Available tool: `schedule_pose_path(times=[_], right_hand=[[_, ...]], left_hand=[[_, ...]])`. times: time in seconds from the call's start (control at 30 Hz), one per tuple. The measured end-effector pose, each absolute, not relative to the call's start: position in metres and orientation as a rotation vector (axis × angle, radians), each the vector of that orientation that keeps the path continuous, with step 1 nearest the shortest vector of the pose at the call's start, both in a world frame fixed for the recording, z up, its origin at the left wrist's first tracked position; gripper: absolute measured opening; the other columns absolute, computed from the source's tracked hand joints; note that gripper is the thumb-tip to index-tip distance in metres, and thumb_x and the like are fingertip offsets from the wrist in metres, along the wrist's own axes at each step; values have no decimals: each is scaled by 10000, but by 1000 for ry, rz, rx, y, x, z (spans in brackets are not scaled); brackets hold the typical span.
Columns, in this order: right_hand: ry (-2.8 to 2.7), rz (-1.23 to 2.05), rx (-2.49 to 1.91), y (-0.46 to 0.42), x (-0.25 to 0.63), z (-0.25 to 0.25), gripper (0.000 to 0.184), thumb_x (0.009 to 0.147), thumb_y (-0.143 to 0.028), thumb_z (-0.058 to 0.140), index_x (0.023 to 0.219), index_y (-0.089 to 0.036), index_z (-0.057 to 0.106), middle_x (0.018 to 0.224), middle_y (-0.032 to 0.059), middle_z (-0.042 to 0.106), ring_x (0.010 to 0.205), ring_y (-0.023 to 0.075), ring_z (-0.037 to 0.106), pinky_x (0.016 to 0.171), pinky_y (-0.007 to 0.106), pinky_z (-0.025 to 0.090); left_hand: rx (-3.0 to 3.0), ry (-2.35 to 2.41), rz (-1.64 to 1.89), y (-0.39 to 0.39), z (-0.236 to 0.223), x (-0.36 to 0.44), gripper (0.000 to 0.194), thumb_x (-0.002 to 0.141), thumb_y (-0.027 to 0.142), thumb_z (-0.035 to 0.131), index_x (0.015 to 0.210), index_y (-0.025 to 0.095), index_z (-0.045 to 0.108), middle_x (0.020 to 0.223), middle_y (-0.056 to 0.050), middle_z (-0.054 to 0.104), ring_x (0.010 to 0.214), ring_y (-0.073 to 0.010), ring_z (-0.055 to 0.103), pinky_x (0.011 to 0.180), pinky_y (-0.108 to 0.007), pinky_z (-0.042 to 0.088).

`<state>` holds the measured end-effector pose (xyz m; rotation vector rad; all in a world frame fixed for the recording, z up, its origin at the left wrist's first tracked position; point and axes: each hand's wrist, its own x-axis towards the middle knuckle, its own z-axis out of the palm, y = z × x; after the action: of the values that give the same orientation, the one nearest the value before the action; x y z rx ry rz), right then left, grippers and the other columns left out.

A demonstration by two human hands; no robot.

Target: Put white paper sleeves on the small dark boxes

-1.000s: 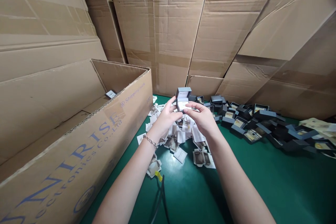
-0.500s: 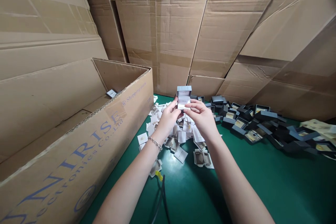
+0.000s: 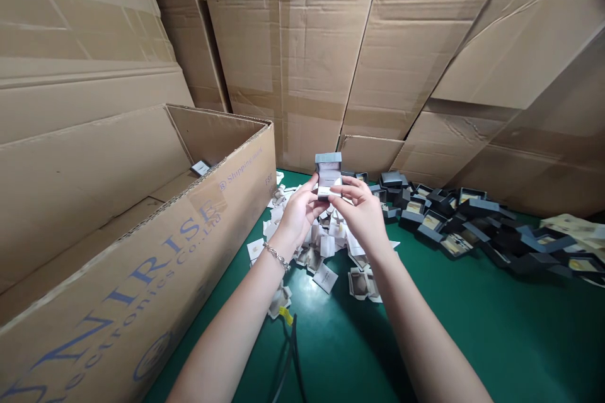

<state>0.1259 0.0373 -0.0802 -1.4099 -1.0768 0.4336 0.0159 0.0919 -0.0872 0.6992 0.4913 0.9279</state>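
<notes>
Between both hands, a small grey jewellery box (image 3: 328, 167) with its lid raised is held above the table; its inside is white. My left hand (image 3: 301, 211) is closed around the box's left side. At the right side and front edge, my right hand (image 3: 362, 209) grips it too, thumb and fingers near a white insert (image 3: 326, 192) at the front. Whether the insert is loose or seated I cannot tell. Underneath the hands lies a heap of white folded inserts (image 3: 327, 245), some with printing.
A large open carton (image 3: 203, 227) stands on the left, with a small box (image 3: 200, 168) inside. Several open dark boxes (image 3: 442, 220) are piled at the right. Stacked cartons (image 3: 302, 63) wall off the back. A black cable (image 3: 293, 352) lies on the green table (image 3: 472, 321) in front.
The held box has shifted slightly left, together with both hands. Its lid stays raised, and the heap of inserts looks the same.
</notes>
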Motion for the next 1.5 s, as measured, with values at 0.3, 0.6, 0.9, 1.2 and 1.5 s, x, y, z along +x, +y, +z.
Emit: schedule_pose_path(times=[0.3, 0.6, 0.9, 1.2, 1.5], right_hand=[[-890, 734, -1226, 39, 135, -82, 582, 636, -411, 744, 1153, -189, 593, 1045, 60, 577, 794, 138, 589, 746, 298, 518], [-861, 951, -1306, 40, 139, -79, 634, 680, -454, 621, 1209, -170, 414, 497, -78, 393, 415, 88, 331, 375, 204, 296], [-925, 968, -1301, 39, 133, -77, 596, 633, -365, 573, 1173, -173, 406, 486, -81, 401, 390, 70, 278, 362, 187, 211], [-886, 980, -1332, 37, 121, -75, 475, 737, -444, 549, 1131, -205, 435, 525, -71, 365, 392, 69, 283, 373, 188, 206], [-992, 939, -1349, 35, 118, -78, 351, 766, -344, 512, 1072, -214, 399, 661, -39, 434, 455, 66, 322, 394, 197, 262]], left_hand=[[806, 377, 946, 89, -84, 17, 456, 830, 117, 594, 1276, 105, 497, 1177, -116, 607, 950, -138, 619, 841, -247, 503], [897, 468, 903, 87, -83, 16, 430, 834, 97, 575, 1260, 101, 516, 1211, -121, 590, 864, -107, 633, 760, -209, 528], [1163, 672, 648, 90, -85, 15, 255, 901, 305, 502, 1083, 129, 528, 788, -41, 600, 538, -100, 581, 485, -194, 443], [1368, 640, 623, 94, -98, 15, 371, 894, 414, 452, 645, 141, 416, 517, 16, 364, 400, -48, 308, 384, -189, 221], [1369, 641, 734, 94, -94, 14, 242, 866, 363, 483, 804, 132, 515, 625, 17, 422, 410, -43, 305, 363, -192, 222]])
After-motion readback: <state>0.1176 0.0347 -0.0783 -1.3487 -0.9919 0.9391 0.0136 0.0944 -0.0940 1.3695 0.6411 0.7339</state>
